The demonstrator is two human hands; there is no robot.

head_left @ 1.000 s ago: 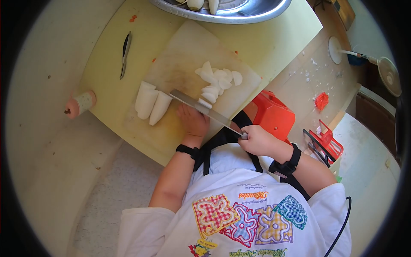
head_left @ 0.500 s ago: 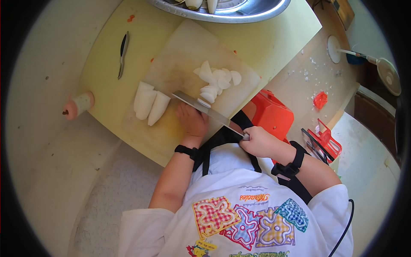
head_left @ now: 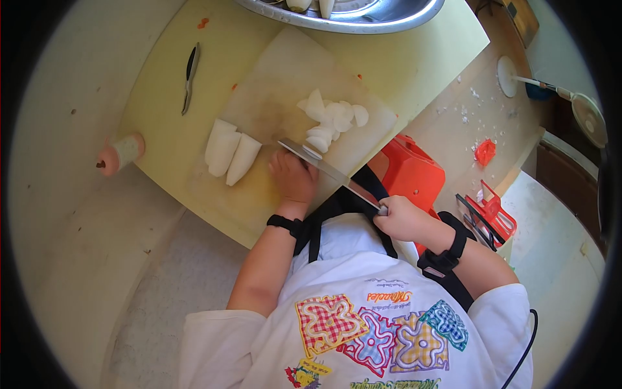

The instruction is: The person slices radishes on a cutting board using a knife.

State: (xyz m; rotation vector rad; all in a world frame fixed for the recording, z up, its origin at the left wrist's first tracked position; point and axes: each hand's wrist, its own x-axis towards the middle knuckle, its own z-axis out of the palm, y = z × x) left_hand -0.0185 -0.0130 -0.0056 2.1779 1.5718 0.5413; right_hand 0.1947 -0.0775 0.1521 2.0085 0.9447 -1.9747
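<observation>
My right hand (head_left: 403, 219) grips the handle of a kitchen knife (head_left: 334, 174), its blade pointing up and left across the cutting board (head_left: 256, 84). Beside the blade, my left hand (head_left: 293, 179) is curled down on the board; what its fingers press on is hidden behind the knife and hand. A white slice (head_left: 312, 152) lies against the blade's far side. Just beyond spreads a pile of thin white radish slices (head_left: 338, 117). To the left of my left hand lie long peeled white radish pieces (head_left: 222, 149), side by side.
A metal basin (head_left: 363, 26) holding more radishes stands at the table's far edge. On the left are a peeler or folding knife (head_left: 190, 78) and a pink bottle (head_left: 123, 153). A red stool (head_left: 414, 172) stands right of the table; a fan (head_left: 587, 117) is farther right.
The knife and my right hand have shifted slightly right and down, drawing the blade tip back. My left hand stays almost in place. The whole view has shifted slightly.
</observation>
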